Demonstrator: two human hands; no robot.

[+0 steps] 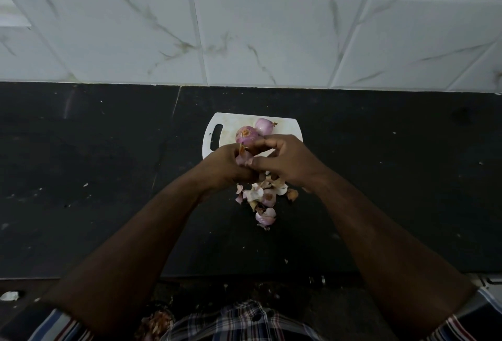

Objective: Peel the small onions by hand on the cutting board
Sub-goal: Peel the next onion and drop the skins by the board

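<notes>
Your left hand [225, 162] and right hand [285, 161] meet above the near edge of the white cutting board [214, 126], which lies on the dark table [95, 164]. Your fingers curl round a purple onion [245, 135] held between both hands, root end up, and your left fingers also pinch a loose flap of skin below it. A second onion [264, 126] rests on the board just beyond, touching the held one. A heap of peeled skins [264, 199] lies on the table nearer you, under your wrists
</notes>
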